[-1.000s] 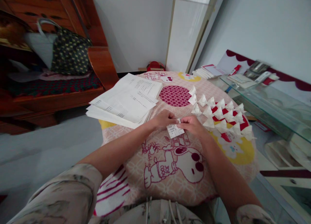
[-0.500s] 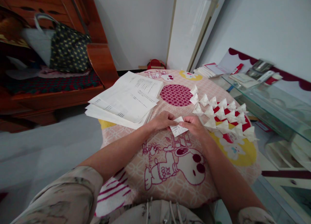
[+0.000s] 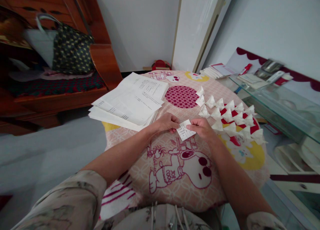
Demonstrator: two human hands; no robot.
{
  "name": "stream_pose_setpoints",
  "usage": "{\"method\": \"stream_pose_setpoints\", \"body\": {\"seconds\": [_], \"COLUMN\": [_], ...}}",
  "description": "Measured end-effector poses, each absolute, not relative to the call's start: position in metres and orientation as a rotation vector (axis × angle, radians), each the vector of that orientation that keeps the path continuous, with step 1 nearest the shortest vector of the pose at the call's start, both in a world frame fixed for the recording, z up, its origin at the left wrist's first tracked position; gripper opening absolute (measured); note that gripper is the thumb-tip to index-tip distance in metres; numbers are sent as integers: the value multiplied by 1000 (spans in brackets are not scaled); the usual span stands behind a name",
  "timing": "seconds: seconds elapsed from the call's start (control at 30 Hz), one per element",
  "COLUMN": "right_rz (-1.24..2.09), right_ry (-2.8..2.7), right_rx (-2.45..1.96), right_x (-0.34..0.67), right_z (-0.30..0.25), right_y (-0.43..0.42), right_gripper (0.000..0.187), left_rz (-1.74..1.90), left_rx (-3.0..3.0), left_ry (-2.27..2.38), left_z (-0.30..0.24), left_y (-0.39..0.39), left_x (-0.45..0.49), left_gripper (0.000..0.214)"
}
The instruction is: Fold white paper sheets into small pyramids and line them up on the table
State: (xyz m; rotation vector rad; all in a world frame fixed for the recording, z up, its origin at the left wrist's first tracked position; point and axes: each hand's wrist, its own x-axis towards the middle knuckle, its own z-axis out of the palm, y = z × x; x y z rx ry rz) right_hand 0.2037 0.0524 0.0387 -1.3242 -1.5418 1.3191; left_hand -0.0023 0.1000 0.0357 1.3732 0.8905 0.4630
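Frame centre: left hand [image 3: 165, 122] & right hand [image 3: 203, 128] both pinch a small printed slip [image 3: 185, 131], fingers curled on its edges, just above the cloth [image 3: 175, 190]. Folded paper bits [image 3: 230, 118] sit in rows right of the hands. Sheet stack [image 3: 131, 103] lies upper left of them. Glass shelf [image 3: 275, 103] at far right.

Cannot read the print on the paper slip [image 3: 185, 131] or the stacked sheets [image 3: 132, 102]: too small. Cannot see the slip's corner under the right hand [image 3: 203, 128]. Cannot make out blurred clutter [image 3: 271, 72] on the glass counter [image 3: 280, 103]. White cabinet [image 3: 192, 30]: cut off at top.
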Motion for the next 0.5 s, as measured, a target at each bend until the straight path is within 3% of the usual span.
{"method": "stream_pose_setpoints", "body": {"seconds": [0.27, 0.5], "right_rz": [1304, 1327], "right_ry": [-1453, -1460], "right_rx": [-1322, -1313], "right_x": [212, 206], "right_z": [37, 39], "right_y": [54, 53], "right_gripper": [26, 26], "left_rz": [571, 578], "left_rx": [1277, 1350], "left_ry": [864, 754], "left_z": [44, 38], "left_y": [109, 103], "left_x": [-23, -10], "left_gripper": [3, 28]}}
